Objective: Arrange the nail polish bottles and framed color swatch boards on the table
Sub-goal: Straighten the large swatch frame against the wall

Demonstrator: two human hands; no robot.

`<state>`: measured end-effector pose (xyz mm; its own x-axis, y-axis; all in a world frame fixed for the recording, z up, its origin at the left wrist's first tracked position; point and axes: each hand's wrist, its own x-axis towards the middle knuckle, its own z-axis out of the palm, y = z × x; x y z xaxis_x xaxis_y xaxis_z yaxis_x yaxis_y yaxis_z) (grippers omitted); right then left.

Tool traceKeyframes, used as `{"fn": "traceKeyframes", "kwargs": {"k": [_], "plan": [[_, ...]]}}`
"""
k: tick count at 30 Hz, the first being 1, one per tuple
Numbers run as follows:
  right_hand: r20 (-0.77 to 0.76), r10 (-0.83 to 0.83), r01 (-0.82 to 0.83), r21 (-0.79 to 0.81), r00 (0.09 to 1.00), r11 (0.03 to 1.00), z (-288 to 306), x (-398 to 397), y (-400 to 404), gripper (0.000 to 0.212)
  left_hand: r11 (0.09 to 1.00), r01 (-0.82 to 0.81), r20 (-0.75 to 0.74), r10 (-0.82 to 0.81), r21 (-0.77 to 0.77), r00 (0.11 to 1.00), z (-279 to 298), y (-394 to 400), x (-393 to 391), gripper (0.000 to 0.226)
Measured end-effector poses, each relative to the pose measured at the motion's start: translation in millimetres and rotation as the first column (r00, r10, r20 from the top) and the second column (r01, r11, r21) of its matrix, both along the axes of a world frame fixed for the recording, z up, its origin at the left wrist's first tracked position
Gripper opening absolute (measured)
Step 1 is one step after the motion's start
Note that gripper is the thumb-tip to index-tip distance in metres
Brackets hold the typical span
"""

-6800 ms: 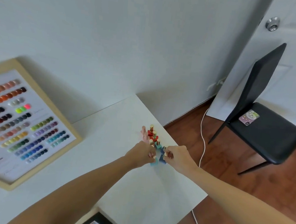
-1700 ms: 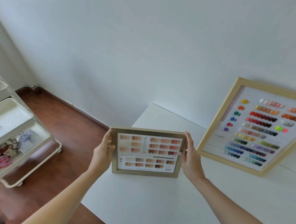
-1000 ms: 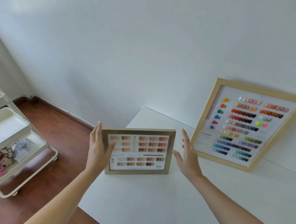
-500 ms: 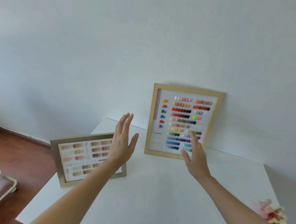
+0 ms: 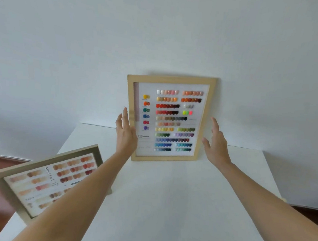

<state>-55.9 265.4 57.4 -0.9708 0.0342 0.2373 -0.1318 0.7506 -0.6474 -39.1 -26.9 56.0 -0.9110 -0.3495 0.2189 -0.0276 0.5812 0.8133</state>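
As both open hands, left (image 5: 126,134) and right (image 5: 215,145), flank the big board (image 5: 169,117) at the table's (image 5: 165,208) back edge, it leans on the wall for display; the small board (image 5: 49,181) stands at the left edge.

The left forearm (image 5: 81,196) hides part of the blurred small swatch board (image 5: 37,182).

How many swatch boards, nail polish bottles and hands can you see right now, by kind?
Framed swatch boards: 2, the large multicolour board leaning on the wall and the small nude-tone board at the table's left edge.
Nail polish bottles: 0 in view.
Hands: 2, left hand, right hand.
Total: 4
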Motion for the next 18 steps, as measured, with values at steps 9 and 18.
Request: {"fn": "traceKeyframes", "kwargs": {"k": [9,18], "plan": [[0.059,0.026,-0.022,-0.067,0.998,0.998,-17,-56,-16,0.091,0.997,0.045,0.012,-0.046,0.063,0.999,-34,-6,-40,0.063],[0.004,-0.008,0.008,-0.115,1.0,0.993,-32,-68,-16,0.103,0.995,0.036,0.013,-0.038,0.092,0.999,-35,-12,-56,0.066]]}}
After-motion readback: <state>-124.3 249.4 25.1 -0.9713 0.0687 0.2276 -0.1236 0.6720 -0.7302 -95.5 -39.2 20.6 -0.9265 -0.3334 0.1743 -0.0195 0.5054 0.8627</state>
